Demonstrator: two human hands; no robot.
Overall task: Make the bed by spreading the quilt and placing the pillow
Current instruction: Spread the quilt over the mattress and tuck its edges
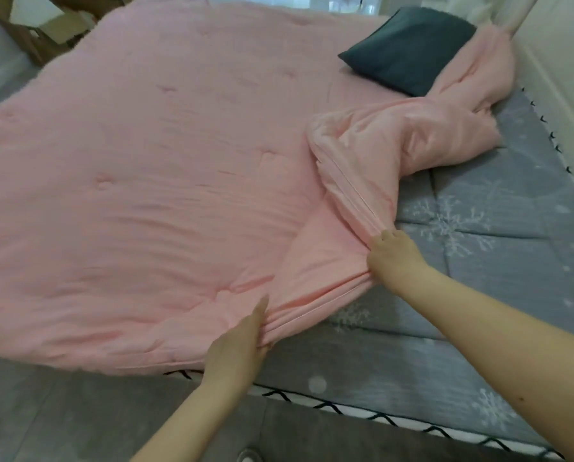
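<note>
Quilt (139, 181), pink: flat over the left of the bed, right part bunched toward the far pillow (409, 50). Left hand (235, 348) and right hand (392, 255) both grip its near edge. Step: spreading. Next: draw the bunched part right across the bare sheet (495, 261).

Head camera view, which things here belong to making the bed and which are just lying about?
Part of the job:
pink quilt, gripped by left hand and right hand
dark green pillow
grey snowflake bed cover

Just lying about:
wooden furniture beyond the bed
</note>
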